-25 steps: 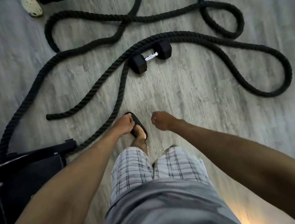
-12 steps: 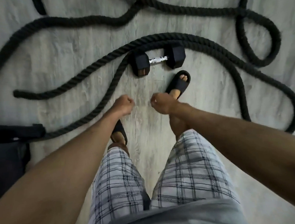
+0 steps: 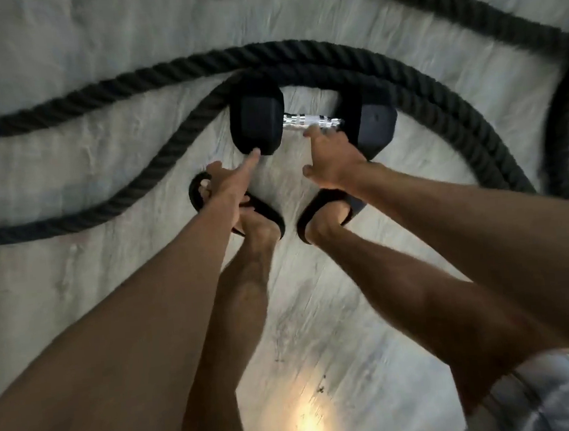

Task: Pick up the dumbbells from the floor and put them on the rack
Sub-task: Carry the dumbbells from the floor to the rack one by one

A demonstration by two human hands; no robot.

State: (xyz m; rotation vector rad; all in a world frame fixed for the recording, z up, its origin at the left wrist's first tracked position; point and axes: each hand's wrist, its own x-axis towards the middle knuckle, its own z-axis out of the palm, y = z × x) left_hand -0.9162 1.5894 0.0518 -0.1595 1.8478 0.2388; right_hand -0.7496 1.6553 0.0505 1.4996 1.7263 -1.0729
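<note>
Motion blur softens the whole view, and the edges of the dumbbell (image 3: pixel 309 121) heads are hard to make out against the dark rope (image 3: pixel 147 79) behind them. Whether the heads touch the rope cannot be told. The rope is cut off at the left, top and right edges of the frame, so its ends are not seen. The near lower part of the dumbbell's right head is covered by the right hand (image 3: pixel 335 162) and wrist. The left sandal (image 3: pixel 265 210) is partly hidden under the left forearm, and the shorts (image 3: pixel 560 394) are cropped at the lower right corner.

The dumbbell lies on the floor (image 3: pixel 77 302), just ahead of the two sandalled feet and inside the curve of the rope. Its long axis runs from left to right across the view, with the right end slightly nearer the person. The bright metal handle is seen between the two black heads.

The left hand (image 3: pixel 230 182) is held with the forefinger stretched straight, its tip at the near lower edge of the left head; the other fingers are not clearly shown. The right hand is spread, thumb out to the left, with the fingertips at the handle. The handle is not yet wrapped by either hand.
</note>
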